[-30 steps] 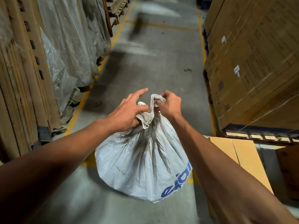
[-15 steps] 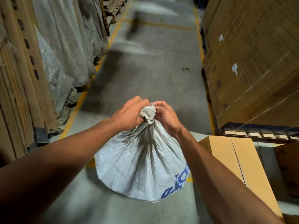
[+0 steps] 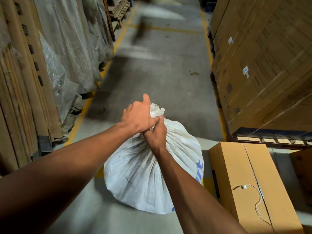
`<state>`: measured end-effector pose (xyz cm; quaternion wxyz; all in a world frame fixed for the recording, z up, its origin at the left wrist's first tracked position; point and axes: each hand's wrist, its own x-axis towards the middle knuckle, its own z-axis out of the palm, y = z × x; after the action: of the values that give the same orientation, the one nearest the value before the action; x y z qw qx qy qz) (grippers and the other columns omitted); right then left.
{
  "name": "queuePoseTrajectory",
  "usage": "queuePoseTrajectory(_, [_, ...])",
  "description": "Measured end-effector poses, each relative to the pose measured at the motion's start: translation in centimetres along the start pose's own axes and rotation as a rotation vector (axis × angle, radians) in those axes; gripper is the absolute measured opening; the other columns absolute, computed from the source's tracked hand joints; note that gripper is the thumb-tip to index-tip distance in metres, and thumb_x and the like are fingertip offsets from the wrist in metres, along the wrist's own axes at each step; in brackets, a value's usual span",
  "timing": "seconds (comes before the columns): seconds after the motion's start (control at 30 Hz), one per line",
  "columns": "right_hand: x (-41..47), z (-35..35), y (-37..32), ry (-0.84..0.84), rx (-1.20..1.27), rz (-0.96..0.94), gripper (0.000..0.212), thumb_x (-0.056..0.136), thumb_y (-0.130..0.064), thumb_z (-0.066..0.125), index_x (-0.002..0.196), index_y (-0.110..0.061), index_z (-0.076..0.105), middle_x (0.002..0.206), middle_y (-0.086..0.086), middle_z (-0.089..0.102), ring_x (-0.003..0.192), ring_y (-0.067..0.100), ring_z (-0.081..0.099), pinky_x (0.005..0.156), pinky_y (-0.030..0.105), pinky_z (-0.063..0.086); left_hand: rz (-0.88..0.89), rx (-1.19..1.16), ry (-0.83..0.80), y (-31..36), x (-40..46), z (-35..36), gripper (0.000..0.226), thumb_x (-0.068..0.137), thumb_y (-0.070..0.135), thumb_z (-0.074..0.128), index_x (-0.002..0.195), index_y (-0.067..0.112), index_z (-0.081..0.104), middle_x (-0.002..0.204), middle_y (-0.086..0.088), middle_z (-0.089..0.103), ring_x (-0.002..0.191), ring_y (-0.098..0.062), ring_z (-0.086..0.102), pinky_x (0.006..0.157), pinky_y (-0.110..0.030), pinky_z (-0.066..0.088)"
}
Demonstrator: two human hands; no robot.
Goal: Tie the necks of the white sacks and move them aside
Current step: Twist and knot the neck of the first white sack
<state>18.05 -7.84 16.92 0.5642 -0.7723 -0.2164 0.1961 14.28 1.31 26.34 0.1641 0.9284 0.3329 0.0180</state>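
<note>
Now one white sack (image 3: 148,174), left hand (image 3: 136,118) and right hand (image 3: 156,134) both gripping its neck (image 3: 156,110); one cardboard box (image 3: 249,183) beside

Warehouse aisle (yellow floor lines (image 3: 118,42), palletised stacked cartons (image 3: 263,65))

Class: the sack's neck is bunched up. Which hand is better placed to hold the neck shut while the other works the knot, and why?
The right hand. Its grip is wrapped low round the neck of the sack, just above the bulge. The left hand sits higher, beside the loose top end.

hands (image 3: 146,122) now stacked — sack neck (image 3: 156,109) cinched
</note>
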Motion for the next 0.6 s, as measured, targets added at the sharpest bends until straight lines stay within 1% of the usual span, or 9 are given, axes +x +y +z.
queuePoseTrajectory(0.07, [0.6, -0.1, 0.3, -0.030, 0.079, 0.041, 0.036, 0.072, -0.026, 0.062, 0.106, -0.018, 0.060, 0.093, -0.005, 0.070, 0.084, 0.011, 0.067, 0.076, 0.031, 0.047, 0.036, -0.086, -0.087, -0.9, 0.3, -0.7, 0.077, 0.073, 0.082, 0.073, 0.117, 0.028, 0.040, 0.093, -0.002, 0.066, 0.091, -0.036, 0.066, 0.074, -0.042, 0.048])
queuePoseTrajectory(0.13, [1.5, -0.9, 1.0, -0.130, 0.139, 0.038, 0.029, 0.077, -0.025, 0.067, 0.106, -0.021, 0.068, 0.099, -0.006, 0.074, 0.089, 0.003, 0.068, 0.081, 0.035, 0.055, 0.187, -0.071, -0.164, -2.3, 0.4, -1.5, 0.087, 0.065, 0.093, 0.071, 0.121, 0.034, 0.040, 0.089, 0.005, 0.064, 0.089, -0.031, 0.066, 0.069, -0.040, 0.045])
queuePoseTrajectory(0.23, [3.0, -2.7, 1.4, -0.326, 0.119, 0.006, 0.030, 0.076, -0.010, 0.075, 0.101, -0.027, 0.073, 0.103, -0.004, 0.076, 0.096, 0.010, 0.068, 0.090, 0.041, 0.058, 0.546, 0.180, -0.093, -4.5, 0.0, -2.0, 0.102, 0.066, 0.093, 0.071, 0.144, 0.034, 0.041, 0.123, 0.005, 0.055, 0.113, -0.026, 0.058, 0.081, -0.042, 0.051])
queuePoseTrajectory(0.33, [4.1, -3.4, 1.2, -0.518, -0.059, -0.068, 0.036, 0.085, 0.005, 0.071, 0.105, -0.025, 0.076, 0.117, 0.002, 0.076, 0.114, 0.023, 0.071, 0.102, 0.048, 0.056, 0.846, 0.401, -0.088, -5.8, 0.3, -1.9, 0.117, 0.072, 0.071, 0.085, 0.166, 0.046, 0.018, 0.172, -0.005, 0.014, 0.147, -0.034, 0.032, 0.107, -0.048, 0.051])
queuePoseTrajectory(0.4, [4.6, -3.6, 1.3, -0.627, -0.188, -0.114, 0.042, 0.097, 0.004, 0.064, 0.126, -0.025, 0.069, 0.141, 0.008, 0.066, 0.138, 0.031, 0.058, 0.116, 0.049, 0.047, 0.981, 0.491, -0.167, -5.9, 0.5, -1.3, 0.124, 0.078, 0.040, 0.091, 0.166, 0.054, 0.005, 0.179, -0.001, -0.013, 0.158, -0.039, 0.018, 0.112, -0.051, 0.051])
queuePoseTrajectory(0.43, [4.9, -4.0, 1.2, -0.638, -0.228, -0.122, 0.047, 0.101, 0.001, 0.062, 0.144, -0.018, 0.059, 0.152, 0.014, 0.056, 0.147, 0.034, 0.048, 0.122, 0.046, 0.041, 1.029, 0.520, -0.195, -5.7, 0.6, -0.7, 0.124, 0.083, 0.023, 0.088, 0.166, 0.056, 0.002, 0.179, 0.003, -0.015, 0.160, -0.040, 0.015, 0.110, -0.051, 0.053])
queuePoseTrajectory(0.5, [5.0, -4.5, 1.4, -0.698, -0.236, -0.101, 0.054, 0.102, -0.003, 0.062, 0.154, -0.002, 0.046, 0.155, 0.016, 0.051, 0.148, 0.029, 0.045, 0.121, 0.030, 0.041, 1.089, 0.548, -0.195, -5.3, 0.8, 0.2, 0.116, 0.090, 0.006, 0.076, 0.167, 0.052, 0.003, 0.179, 0.005, -0.001, 0.154, -0.038, 0.025, 0.092, -0.040, 0.057])
queuePoseTrajectory(0.53, [4.8, -4.7, 1.2, -0.734, -0.247, -0.104, 0.049, 0.103, -0.003, 0.062, 0.150, -0.002, 0.050, 0.148, 0.008, 0.054, 0.141, 0.019, 0.049, 0.113, 0.020, 0.044, 1.089, 0.555, -0.183, -5.1, 1.0, 0.6, 0.108, 0.094, 0.004, 0.071, 0.168, 0.047, 0.006, 0.176, 0.004, 0.012, 0.144, -0.035, 0.034, 0.079, -0.034, 0.054])
queuePoseTrajectory(0.6, [4.7, -4.8, 1.2, -0.736, -0.180, -0.113, 0.037, 0.102, 0.004, 0.059, 0.136, -0.011, 0.057, 0.134, 0.001, 0.056, 0.126, 0.007, 0.054, 0.104, 0.015, 0.047, 1.071, 0.571, -0.175, -5.0, 1.5, 1.0, 0.090, 0.099, 0.006, 0.060, 0.167, 0.039, 0.013, 0.164, 0.001, 0.029, 0.124, -0.030, 0.041, 0.066, -0.031, 0.047])
